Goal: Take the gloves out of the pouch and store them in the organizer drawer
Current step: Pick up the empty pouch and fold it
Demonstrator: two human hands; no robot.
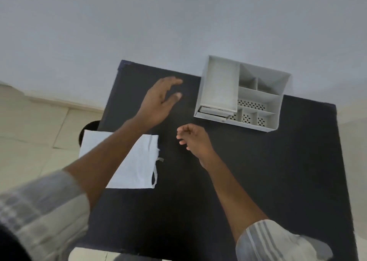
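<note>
Black table (pixel 248 181). White pouch (pixel 139 161) lies flat at its left edge, partly under the left forearm. Left hand (pixel 158 102) hovers spread, empty, above the tabletop. Right hand (pixel 195 138) loosely curled, apparently holding nothing; blur makes this uncertain. White organizer (pixel 260 98) stands far right, its drawer (pixel 213 114) low at the front. Gloves not visible.

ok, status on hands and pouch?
Left hand open, empty, above table. Right hand loosely curled, empty. White pouch flat under left forearm; gloves not visible. Organizer unobstructed.
</note>
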